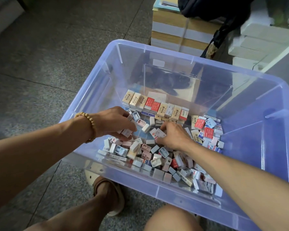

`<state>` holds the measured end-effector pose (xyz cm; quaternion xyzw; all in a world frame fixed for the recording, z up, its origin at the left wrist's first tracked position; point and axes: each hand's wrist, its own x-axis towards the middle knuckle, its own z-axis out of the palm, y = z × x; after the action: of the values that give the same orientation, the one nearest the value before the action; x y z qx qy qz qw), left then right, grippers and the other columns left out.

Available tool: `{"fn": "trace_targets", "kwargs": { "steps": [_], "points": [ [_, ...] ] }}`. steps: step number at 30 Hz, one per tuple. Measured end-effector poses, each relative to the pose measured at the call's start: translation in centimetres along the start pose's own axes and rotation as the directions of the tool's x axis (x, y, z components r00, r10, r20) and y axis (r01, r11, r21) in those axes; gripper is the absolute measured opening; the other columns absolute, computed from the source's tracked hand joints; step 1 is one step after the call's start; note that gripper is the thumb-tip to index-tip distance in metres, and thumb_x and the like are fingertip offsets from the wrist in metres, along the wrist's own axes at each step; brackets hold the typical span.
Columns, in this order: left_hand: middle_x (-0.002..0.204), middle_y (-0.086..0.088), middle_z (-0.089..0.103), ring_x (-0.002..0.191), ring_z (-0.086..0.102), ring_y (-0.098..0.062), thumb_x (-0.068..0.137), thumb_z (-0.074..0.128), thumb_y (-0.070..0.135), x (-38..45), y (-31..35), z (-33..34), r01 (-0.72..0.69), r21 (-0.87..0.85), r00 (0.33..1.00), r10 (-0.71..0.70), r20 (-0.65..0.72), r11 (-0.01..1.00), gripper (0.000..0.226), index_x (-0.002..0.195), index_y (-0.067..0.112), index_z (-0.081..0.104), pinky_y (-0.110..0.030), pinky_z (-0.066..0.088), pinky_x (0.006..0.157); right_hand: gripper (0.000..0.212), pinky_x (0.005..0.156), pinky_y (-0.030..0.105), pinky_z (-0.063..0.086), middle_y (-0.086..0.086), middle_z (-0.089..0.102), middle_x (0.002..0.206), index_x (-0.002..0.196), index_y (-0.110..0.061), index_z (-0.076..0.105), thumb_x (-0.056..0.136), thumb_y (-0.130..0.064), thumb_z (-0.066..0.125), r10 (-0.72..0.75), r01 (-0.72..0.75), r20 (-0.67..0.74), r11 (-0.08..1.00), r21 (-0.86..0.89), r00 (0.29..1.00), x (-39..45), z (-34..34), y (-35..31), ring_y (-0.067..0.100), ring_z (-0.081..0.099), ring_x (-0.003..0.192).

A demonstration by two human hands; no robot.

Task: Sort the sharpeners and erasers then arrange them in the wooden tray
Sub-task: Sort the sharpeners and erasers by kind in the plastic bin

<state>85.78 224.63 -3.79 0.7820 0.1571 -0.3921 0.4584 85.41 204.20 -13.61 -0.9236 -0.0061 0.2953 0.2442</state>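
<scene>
Row of erasers (155,105) upright at bin's far end, cream sleeves with dark vertical Chinese characters, too blurred to read, red sleeves with white print, illegible, one white sleeve (183,113) bearing what looks like "2B"

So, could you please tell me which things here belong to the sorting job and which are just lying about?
Job:
- loose pile of erasers and sharpeners
- lined-up row of erasers
- clear plastic bin
- left hand
- right hand

Lying about:
- paper stacks
- dark bag

Translucent glossy plastic bin (90,90); paper-sleeved erasers (154,105); speckled stone floor (40,55).
</scene>
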Motion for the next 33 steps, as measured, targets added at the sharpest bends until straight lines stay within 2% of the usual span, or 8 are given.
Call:
{"fn": "trace_targets", "kwargs": {
  "steps": [3,6,8,10,14,19,27,33],
  "points": [
    [0.104,-0.027,0.068,0.077,0.074,-0.026,0.090,0.058,-0.005,0.1,0.0,0.0,0.006,-0.026,1.000,-0.006,-0.008,1.000,0.017,0.107,-0.009,0.059,-0.030,0.062,0.067,0.027,0.076,0.034,0.056,-0.001,0.064,0.103,0.108,-0.016,0.060,0.087,-0.025,0.075,-0.008,0.008,-0.012,1.000,-0.018,1.000,0.0,0.4,0.0,0.018,0.064,0.090],
    [0.099,-0.024,0.070,0.070,0.073,-0.020,0.089,0.061,-0.008,0.0,0.0,0.0,-0.005,0.025,1.000,0.006,-0.012,1.000,0.015,0.104,-0.006,0.062,-0.026,0.060,0.062,0.022,0.052,0.020,0.036,0.001,0.063,0.099,0.102,-0.012,0.060,0.087,-0.020,0.075,-0.044,0.039,-0.042,0.993,-0.112,0.998,-0.2,1.2,-0.1,0.017,0.061,0.083],
    [0.093,-0.021,0.072,0.065,0.072,-0.016,0.087,0.065,-0.007,-0.2,0.0,-0.1,-0.026,0.045,0.999,0.027,-0.018,0.999,0.012,0.098,-0.004,0.065,-0.023,0.059,0.060,0.017,0.050,0.019,0.032,0.001,0.062,0.095,0.098,-0.011,0.060,0.087,-0.015,0.073,-0.050,0.038,-0.061,0.984,-0.171,0.997,-0.3,1.4,-0.2,0.015,0.058,0.076],
    [0.086,-0.016,0.072,0.063,0.072,-0.014,0.085,0.069,-0.004,-0.4,0.2,-0.2,-0.048,0.055,0.998,0.050,-0.042,0.997,0.009,0.094,-0.001,0.066,-0.021,0.058,0.060,0.017,0.053,0.021,0.038,0.001,0.060,0.092,0.094,-0.010,0.059,0.084,-0.011,0.072,-0.041,0.030,-0.057,0.982,-0.186,0.998,-0.2,1.5,-0.2,0.014,0.057,0.074],
    [0.086,-0.015,0.072,0.069,0.073,-0.019,0.083,0.072,-0.003,-1.0,0.1,-0.3,-0.051,0.050,0.995,0.055,-0.086,0.997,0.010,0.090,0.001,0.066,-0.027,0.061,0.067,0.018,0.055,0.023,0.051,0.001,0.066,0.093,0.093,-0.010,0.064,0.082,-0.015,0.078,0.013,-0.013,0.003,0.999,-0.051,1.000,0.1,0.5,-0.4,0.014,0.065,0.074],
    [0.081,-0.012,0.072,0.067,0.072,-0.017,0.083,0.073,-0.001,-1.2,0.1,-0.5,-0.063,0.006,0.991,0.063,-0.114,0.998,0.010,0.090,0.000,0.066,-0.028,0.061,0.068,0.028,0.037,0.014,0.039,0.001,0.063,0.098,0.112,-0.011,0.065,0.087,-0.016,0.075,-0.001,0.011,-0.064,0.987,0.160,0.998,0.3,-2.5,-2.3,0.007,0.061,0.062],
    [0.087,-0.015,0.071,0.076,0.073,-0.022,0.082,0.076,0.005,-0.7,0.4,-0.8,-0.088,-0.032,0.982,0.082,-0.169,0.996,0.012,0.089,0.002,0.066,-0.030,0.061,0.073,0.025,0.063,0.026,0.054,0.009,0.072,0.103,0.101,-0.007,0.070,0.084,-0.023,0.079,0.180,-0.079,-0.274,0.937,0.341,0.945,4.7,-3.2,-6.6,0.021,0.066,0.083],
    [0.090,-0.014,0.070,0.078,0.073,-0.023,0.082,0.076,0.004,-0.4,0.5,-0.7,-0.079,-0.040,0.982,0.071,-0.175,0.996,0.012,0.088,0.004,0.066,-0.030,0.061,0.070,0.030,0.055,0.021,0.044,0.007,0.074,0.105,0.105,-0.007,0.073,0.084,-0.027,0.080,0.231,-0.129,-0.272,0.929,0.347,0.934,6.2,-2.0,-8.1,0.017,0.061,0.077]
  ]
}}
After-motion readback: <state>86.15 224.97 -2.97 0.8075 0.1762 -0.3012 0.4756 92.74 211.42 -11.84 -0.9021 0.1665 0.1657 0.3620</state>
